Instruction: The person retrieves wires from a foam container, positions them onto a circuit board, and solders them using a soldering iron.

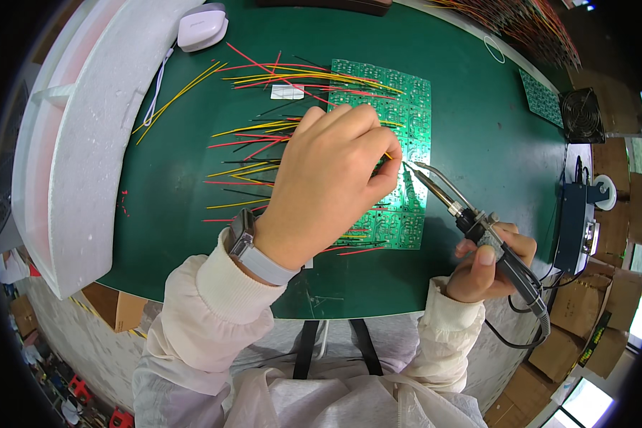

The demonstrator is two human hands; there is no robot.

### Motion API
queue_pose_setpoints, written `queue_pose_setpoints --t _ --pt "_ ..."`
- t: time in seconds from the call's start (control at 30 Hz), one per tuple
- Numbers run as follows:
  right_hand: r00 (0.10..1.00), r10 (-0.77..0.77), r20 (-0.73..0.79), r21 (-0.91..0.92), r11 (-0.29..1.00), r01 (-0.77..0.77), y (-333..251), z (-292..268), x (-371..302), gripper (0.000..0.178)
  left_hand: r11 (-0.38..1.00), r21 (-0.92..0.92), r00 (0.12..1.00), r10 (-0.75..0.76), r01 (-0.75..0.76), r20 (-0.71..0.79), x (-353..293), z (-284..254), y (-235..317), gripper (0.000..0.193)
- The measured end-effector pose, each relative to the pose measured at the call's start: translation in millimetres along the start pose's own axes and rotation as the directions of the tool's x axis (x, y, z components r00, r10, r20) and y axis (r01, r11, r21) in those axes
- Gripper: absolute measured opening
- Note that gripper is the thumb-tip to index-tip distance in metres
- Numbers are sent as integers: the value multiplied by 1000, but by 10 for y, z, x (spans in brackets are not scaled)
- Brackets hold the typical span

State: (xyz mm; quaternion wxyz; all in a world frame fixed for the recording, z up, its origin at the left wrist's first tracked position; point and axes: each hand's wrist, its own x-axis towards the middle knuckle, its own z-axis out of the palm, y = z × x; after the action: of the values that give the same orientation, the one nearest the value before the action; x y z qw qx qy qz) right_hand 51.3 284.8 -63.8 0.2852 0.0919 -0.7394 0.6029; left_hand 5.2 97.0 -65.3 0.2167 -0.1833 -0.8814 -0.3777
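Observation:
A panel of small green circuit boards (415, 107) lies on the green table under my left hand (332, 167). The thumb and forefinger of that hand are pinched round a thin yellow wire (387, 155) over the panel. My right hand (486, 269) grips a soldering iron (508, 262) with a curved metal tube alongside its shaft. The iron's tip comes down on or just above the boards, close to my left fingertips; contact cannot be made out. Red, yellow and black wires (253, 133) stretch leftward from the panel, partly hidden by my left hand.
A white foam tray (85, 143) stands along the left edge, near a lilac case (202, 28). Another circuit board (541, 98) and a black fan (582, 115) sit at the far right. Above a dark blue device (576, 227) is a white spool (605, 192). Bundled wires (521, 28) lie behind.

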Motion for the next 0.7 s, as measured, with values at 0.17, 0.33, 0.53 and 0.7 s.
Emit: queue_pose_setpoints --t 0.17,0.33,0.53,0.7 --pt "999 -27 28 -15 1000 27 -3 -11 -11 38 1000 2 1000 10 -10 4 -2 10 0 13" --pt "997 -80 15 -64 995 81 -19 59 -5 38 1000 11 1000 8 -8 -5 -9 4 -4 13" --pt "993 -116 -13 -57 992 115 19 -6 -23 38 999 18 999 31 -30 -24 -7 13 -18 13" --pt "980 -170 -108 -76 984 162 13 25 3 39 999 46 999 27 -25 -35 -14 22 -4 13"
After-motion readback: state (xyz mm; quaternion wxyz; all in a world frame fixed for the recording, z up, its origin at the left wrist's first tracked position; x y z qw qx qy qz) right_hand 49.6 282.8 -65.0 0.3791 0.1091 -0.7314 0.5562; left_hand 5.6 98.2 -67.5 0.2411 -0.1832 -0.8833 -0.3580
